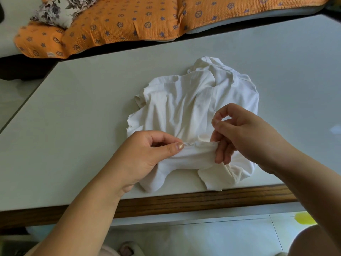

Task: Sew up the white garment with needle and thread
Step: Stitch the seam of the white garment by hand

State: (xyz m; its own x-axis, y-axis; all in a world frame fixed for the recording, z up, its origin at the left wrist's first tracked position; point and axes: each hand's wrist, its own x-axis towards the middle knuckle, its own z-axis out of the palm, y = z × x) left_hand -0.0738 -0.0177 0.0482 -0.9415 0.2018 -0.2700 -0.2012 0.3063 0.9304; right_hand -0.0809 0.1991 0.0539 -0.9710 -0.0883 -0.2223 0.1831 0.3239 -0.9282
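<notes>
the garment (pixel 184 108) is presenting as soft white cloth, matt and creasing into loose folds. its raw hem (pixel 199 144) is fraying into fine fibres. the table top (pixel 83 108) is showing a smooth pale grey surface with a faint sheen; its material is not determinable. the front edge (pixel 184 201) is showing dark wood with visible grain and a satin finish. the quilt (pixel 120 21) is showing orange printed cloth, crinkled and matt. the pillow (pixel 55 12) is showing matt floral cloth. the floor (pixel 203 237) is reflecting light as glossy pale tile.
</notes>
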